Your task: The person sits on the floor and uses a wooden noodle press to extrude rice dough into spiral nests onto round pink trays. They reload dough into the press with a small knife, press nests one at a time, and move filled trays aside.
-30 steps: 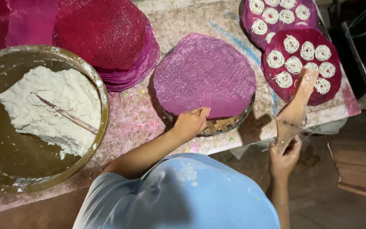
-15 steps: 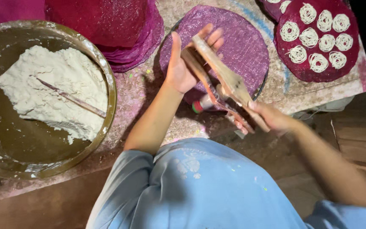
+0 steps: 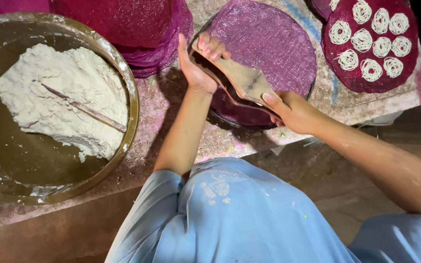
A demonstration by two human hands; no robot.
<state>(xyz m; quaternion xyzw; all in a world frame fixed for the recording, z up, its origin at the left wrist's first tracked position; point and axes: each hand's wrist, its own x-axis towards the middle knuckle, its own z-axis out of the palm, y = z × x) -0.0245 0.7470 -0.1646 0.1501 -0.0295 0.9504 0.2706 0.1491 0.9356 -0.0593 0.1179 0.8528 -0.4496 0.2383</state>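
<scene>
Between my hands I held a wooden press (image 3: 242, 83) over the purple mat (image 3: 274, 44). Left hand (image 3: 198, 63) cupped its far end, right hand (image 3: 291, 109) clamped the near end, steadying it.

Wooden press's (image 3: 242, 80) underside behind fingers (image 3: 210, 47)

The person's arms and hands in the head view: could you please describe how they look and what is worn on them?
Both arms are bare from the light blue short sleeves down. The left hand and right hand wear no gloves, and no rings or watch show. Pale powdery smears mark the right forearm.
</scene>
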